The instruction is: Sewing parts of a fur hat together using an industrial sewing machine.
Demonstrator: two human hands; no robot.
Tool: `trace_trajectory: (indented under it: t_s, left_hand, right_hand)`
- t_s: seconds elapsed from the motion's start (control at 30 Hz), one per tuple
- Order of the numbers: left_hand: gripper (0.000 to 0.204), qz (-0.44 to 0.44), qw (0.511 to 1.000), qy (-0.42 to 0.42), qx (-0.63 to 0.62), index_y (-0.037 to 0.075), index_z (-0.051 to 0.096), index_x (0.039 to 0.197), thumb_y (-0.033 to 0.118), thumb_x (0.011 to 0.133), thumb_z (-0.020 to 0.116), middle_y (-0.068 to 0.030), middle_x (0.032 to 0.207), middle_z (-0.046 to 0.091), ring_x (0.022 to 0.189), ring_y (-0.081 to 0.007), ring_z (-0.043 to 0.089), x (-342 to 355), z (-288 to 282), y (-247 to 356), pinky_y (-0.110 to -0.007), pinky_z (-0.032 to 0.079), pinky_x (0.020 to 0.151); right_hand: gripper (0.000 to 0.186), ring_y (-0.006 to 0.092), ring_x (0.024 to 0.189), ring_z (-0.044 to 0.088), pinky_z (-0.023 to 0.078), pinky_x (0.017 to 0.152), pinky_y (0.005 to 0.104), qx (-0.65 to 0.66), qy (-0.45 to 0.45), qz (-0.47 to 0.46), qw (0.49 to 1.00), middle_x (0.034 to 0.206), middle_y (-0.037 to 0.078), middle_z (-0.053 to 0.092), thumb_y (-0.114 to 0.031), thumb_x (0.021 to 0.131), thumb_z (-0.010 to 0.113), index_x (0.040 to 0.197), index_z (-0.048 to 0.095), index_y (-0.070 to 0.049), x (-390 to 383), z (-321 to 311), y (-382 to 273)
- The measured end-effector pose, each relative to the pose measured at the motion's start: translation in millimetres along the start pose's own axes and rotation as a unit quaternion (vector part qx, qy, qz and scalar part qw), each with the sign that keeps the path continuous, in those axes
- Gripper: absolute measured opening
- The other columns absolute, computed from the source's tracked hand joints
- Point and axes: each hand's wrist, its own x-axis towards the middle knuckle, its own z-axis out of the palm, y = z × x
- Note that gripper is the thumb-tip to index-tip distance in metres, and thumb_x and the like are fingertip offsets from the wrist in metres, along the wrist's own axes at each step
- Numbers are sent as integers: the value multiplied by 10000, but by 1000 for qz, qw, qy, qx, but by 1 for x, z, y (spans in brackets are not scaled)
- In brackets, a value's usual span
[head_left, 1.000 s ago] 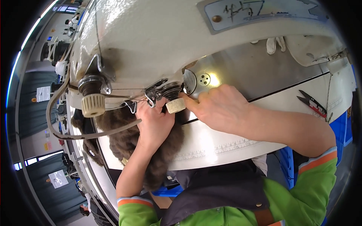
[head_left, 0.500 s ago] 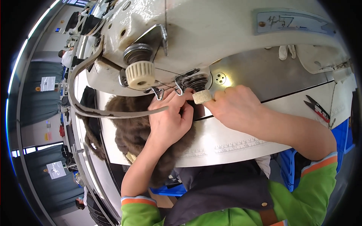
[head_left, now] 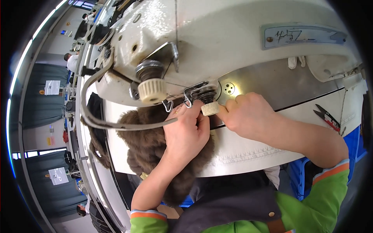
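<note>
A white sewing machine head stands over the work, with a cream tension knob and a smaller cream knob on its front. Brown furry fabric lies bunched on the white table to the left and hangs over its front edge. My left hand rests on this fabric, thumb and fingers drawn together on it beneath the machine head. Machine parts cover its fingertips. My right hand is closed just right of the smaller knob, fingers curled. That knob hides its fingertips and whatever they grip.
Thread snips with red handles lie at the right of the table. A curved grey strap arches in front of the machine's left side. Ruler marks run along the front edge. Blue crates stand below right. People sit at far-left workstations.
The whole view has shifted slightly, so the machine, fabric and hands appear lower and a little further right. Both hands keep nearly the same place against the machine, with no visible change of grip.
</note>
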Motion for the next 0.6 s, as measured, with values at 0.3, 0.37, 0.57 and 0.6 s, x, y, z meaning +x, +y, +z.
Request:
trace_trajectory:
  t_s: [0.3, 0.37, 0.57, 0.6]
  left_hand:
    - [225, -59, 998, 14, 26, 21, 704, 1012, 50, 789, 704, -131, 803, 689, 659, -273, 627, -1, -1, -9, -328, 499, 650]
    - [216, -55, 998, 36, -2, 17, 707, 1003, 57, 792, 709, -129, 818, 689, 692, -272, 631, -2, 2, -14, -338, 497, 668]
    - [170, -76, 996, -11, 36, 15, 718, 965, 50, 798, 712, -141, 896, 695, 835, -292, 665, 4, -3, -8, -329, 519, 789]
    - [166, -80, 996, -4, 29, 8, 717, 952, 54, 792, 718, -137, 903, 687, 817, -291, 659, 4, -2, -7, -329, 519, 778]
  right_hand:
    - [157, 164, 533, 627, 451, 425, 302, 61, 81, -28, 994, 584, 33, 593, -114, 745, 592, 882, 629, -48, -2, 8, 6]
    - [325, 153, 595, 572, 453, 488, 295, 61, 61, -32, 996, 693, 7, 555, -153, 722, 616, 1032, 662, -66, -4, 6, 4]
    - [186, 170, 751, 577, 492, 621, 301, 20, 75, -32, 996, 799, 6, 551, -166, 744, 612, 897, 647, -67, -2, 1, -10]
    - [186, 170, 751, 577, 492, 621, 301, 19, 77, -34, 996, 799, 6, 551, -166, 744, 612, 897, 647, -67, -1, 2, -11]
